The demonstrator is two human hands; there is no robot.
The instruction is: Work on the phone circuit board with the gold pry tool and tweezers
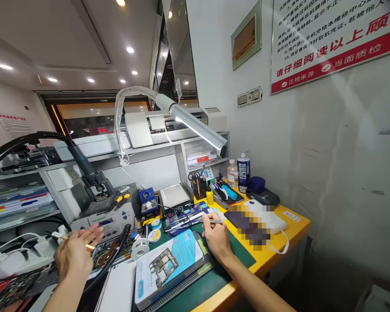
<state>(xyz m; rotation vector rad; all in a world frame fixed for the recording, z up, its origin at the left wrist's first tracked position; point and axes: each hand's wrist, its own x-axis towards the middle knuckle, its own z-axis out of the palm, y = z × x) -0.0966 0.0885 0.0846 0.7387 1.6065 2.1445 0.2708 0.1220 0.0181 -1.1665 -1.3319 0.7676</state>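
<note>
My left hand (76, 251) is raised at the left, above the cluttered bench. Its fingers are partly stretched, and a slim stick (90, 247) with an orange end and a pale end passes through it. Over the green mat (238, 251), my right hand (217, 238) pinches a slender metal tool that looks like tweezers (216, 221); its tip is hard to make out. Between the hands a blue and white box (188, 247), printed with a circuit board, rests on a dark perforated holder (203, 264).
A solder wire spool (139, 249) and small round tins (154, 235) stand left of the box. Phones (247, 227) lie at right on the yellow table (294, 223). A yellow bottle (209, 195) and spray can (243, 173) stand behind. A lamp (198, 128) hangs overhead.
</note>
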